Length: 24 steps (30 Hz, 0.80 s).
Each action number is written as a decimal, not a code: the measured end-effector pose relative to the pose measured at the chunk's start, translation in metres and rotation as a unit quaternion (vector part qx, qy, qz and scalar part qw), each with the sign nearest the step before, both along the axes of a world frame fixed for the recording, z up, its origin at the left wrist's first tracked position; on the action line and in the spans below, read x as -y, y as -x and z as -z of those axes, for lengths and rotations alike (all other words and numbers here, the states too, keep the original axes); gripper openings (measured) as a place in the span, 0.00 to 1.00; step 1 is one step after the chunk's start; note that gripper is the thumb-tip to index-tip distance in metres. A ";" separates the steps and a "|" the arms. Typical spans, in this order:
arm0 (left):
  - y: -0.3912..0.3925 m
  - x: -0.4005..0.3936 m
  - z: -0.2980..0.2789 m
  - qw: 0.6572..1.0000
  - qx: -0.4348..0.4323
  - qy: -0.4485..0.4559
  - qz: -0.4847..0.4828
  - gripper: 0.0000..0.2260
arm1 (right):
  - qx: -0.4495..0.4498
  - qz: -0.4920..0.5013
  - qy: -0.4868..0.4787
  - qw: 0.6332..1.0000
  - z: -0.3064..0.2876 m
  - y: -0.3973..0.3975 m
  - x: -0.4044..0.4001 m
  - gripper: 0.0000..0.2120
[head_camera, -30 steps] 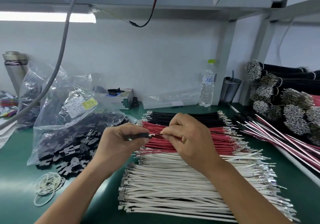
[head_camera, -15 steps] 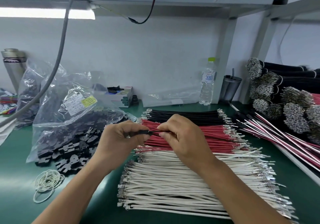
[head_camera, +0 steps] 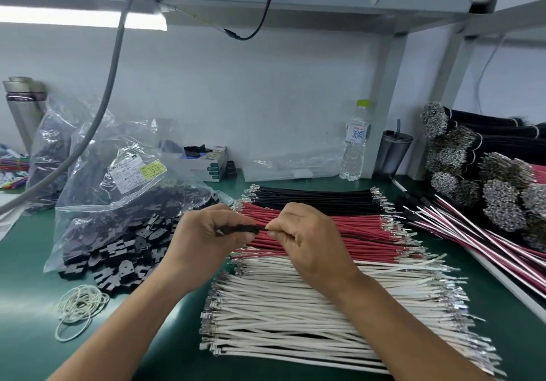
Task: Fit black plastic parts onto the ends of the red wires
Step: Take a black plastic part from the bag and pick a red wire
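A row of red wires (head_camera: 354, 230) with metal terminals lies on the green bench between a black row and a white row. Above its left end, my left hand (head_camera: 204, 233) grips a black plastic part (head_camera: 242, 229). My right hand (head_camera: 307, 236) pinches a wire right at the part's right end; the wire's tip is hidden between fingers and part. Loose black plastic parts (head_camera: 118, 256) spill from a clear bag (head_camera: 118, 191) to the left.
White wires (head_camera: 325, 307) fill the near bench and black wires (head_camera: 310, 197) lie behind the red. Finished bundles (head_camera: 487, 197) stack at the right. Rubber bands (head_camera: 79, 307) lie near left. A water bottle (head_camera: 354, 141), a cup (head_camera: 394, 152) and a small box (head_camera: 206, 162) stand at the back.
My hands have closed together: the gap with the bare metal terminal between them is gone, and my right fingers now touch the black part's end.
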State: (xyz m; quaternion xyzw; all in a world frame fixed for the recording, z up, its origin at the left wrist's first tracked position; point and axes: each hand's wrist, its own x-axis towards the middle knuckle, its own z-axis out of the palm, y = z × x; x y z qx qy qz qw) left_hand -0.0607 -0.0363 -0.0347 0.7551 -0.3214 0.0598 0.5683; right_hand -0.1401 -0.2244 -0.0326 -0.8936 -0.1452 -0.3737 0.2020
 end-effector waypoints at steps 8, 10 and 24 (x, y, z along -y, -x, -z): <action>-0.008 0.002 0.001 0.983 -0.122 0.130 -0.035 0.07 | 0.050 0.063 0.082 0.993 -0.012 -0.002 -0.005 0.03; -0.011 -0.001 0.003 0.979 -0.139 0.141 -0.052 0.07 | -0.066 0.060 0.094 0.992 -0.003 -0.006 -0.014 0.06; -0.020 -0.004 0.005 0.964 -0.183 0.185 -0.064 0.07 | -0.162 0.076 0.136 0.975 -0.001 -0.017 -0.028 0.06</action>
